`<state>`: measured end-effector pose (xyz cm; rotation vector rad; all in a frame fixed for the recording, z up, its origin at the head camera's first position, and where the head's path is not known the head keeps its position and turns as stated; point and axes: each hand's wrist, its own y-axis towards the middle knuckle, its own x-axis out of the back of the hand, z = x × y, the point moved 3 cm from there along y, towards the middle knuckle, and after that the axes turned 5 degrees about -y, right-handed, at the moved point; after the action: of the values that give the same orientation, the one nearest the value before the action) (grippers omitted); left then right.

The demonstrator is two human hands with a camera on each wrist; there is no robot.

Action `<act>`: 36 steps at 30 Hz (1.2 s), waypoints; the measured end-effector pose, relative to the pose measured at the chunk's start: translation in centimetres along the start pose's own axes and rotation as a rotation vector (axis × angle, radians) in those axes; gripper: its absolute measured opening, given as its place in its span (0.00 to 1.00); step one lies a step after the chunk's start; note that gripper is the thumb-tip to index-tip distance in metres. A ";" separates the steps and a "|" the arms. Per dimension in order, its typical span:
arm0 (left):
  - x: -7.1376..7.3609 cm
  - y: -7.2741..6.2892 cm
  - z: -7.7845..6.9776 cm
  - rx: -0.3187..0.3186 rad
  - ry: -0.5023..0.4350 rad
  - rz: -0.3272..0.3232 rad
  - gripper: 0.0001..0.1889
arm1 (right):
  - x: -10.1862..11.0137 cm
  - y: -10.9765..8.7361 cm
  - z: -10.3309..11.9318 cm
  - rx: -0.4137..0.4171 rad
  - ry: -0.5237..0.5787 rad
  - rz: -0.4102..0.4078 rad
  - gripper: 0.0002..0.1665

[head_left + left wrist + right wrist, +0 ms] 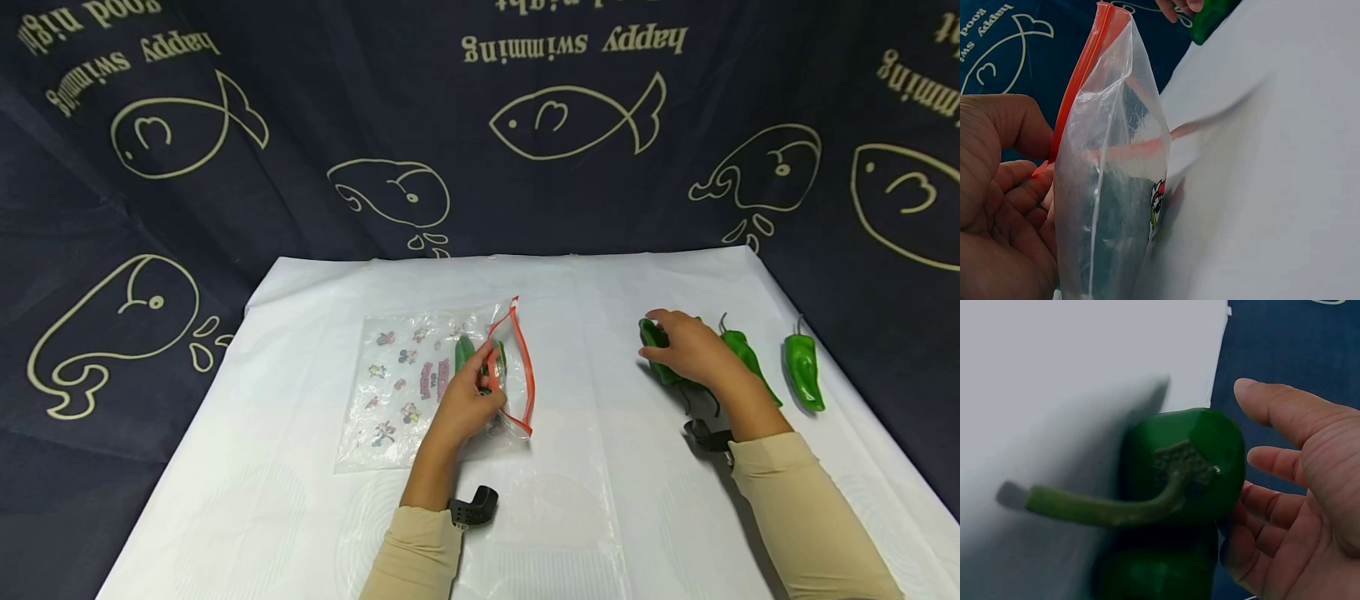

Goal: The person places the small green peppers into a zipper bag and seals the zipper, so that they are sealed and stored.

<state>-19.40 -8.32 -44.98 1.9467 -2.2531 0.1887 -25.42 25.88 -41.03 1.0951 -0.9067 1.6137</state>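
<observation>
The left hand (468,404) pinches the red zip edge of a clear zip bag (393,362), which lies on the worktop (300,533) with its mouth toward the right; green produce shows through the plastic near the mouth. The right hand (693,350) is over a green pepper (1210,450), thumb spread away from the fingers; its stem points toward the person. Right of that hand, a slanting pepper (750,358) and the outermost pepper (804,373) have stems pointing away, long axes running near to far.

White cloth-covered table (570,517), plastic bag (393,392), green peppers (804,372)
</observation>
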 end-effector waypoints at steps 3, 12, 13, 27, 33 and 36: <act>0.0 0.0 0.0 0.004 -0.001 -0.001 0.45 | -0.1 0.0 0.0 0.000 -0.008 0.007 0.40; 0.0 -0.1 -0.3 -0.004 -0.013 0.006 0.45 | -0.4 0.2 -0.1 -0.014 -0.062 0.022 0.39; 0.0 -0.1 -0.3 -0.007 -0.014 0.007 0.45 | -0.5 0.2 0.0 -0.015 -0.069 0.023 0.39; 0.0 -0.1 -0.2 -0.010 -0.018 0.009 0.45 | -0.6 0.5 0.7 -0.044 -0.172 0.028 0.39; 0.0 -0.1 0.0 -0.003 0.001 0.007 0.44 | -0.4 0.5 0.8 -0.047 -0.172 0.041 0.38; 0.0 -0.1 0.0 -0.007 0.001 0.005 0.44 | -0.3 0.5 0.9 -0.042 -0.147 0.054 0.38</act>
<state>-19.31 -8.35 -44.98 1.9377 -2.2552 0.1825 -25.69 24.81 -41.09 1.1804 -1.0704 1.5666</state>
